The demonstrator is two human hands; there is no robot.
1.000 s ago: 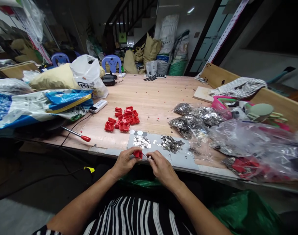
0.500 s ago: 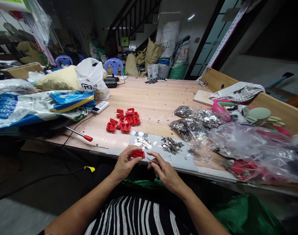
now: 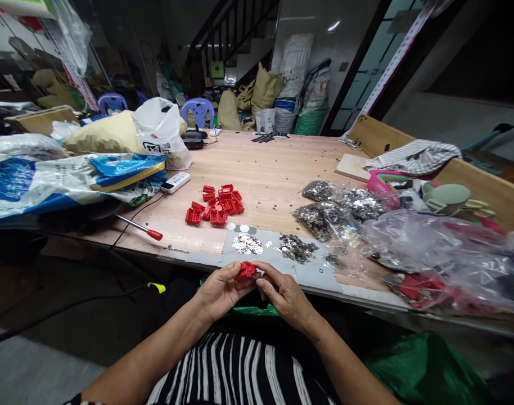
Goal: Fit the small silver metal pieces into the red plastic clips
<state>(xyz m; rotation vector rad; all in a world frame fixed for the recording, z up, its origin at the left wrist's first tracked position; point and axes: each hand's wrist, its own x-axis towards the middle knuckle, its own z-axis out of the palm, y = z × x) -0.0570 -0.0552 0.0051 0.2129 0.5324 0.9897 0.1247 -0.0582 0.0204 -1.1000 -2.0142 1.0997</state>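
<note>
My left hand point(image 3: 224, 289) is closed around a small red plastic housing point(image 3: 246, 271), holding it over the front edge of the table. Against its right side, my right hand point(image 3: 284, 291) pinches a thin pointed metal tool point(image 3: 257, 275); the fingers hide most of that tool. Just beyond the hands, a grey mat point(image 3: 278, 266) bears a pile of shiny small metal plates point(image 3: 247, 243) and a darker pile of small metal parts point(image 3: 298, 248). More red housings point(image 3: 223, 203) lie heaped on the table to the left of the mat.
Clear bags of metal parts point(image 3: 324, 216) and a crumpled plastic bag point(image 3: 442, 253) crowd the right side. A lever with a red grip point(image 3: 154, 234) juts out at left, near a white power strip point(image 3: 176, 183). Blue-white sacks point(image 3: 71, 185) lie behind it.
The red housing has been turned in my left hand and shifted slightly right. My right hand has come up against it, bringing the metal tool to the housing.
</note>
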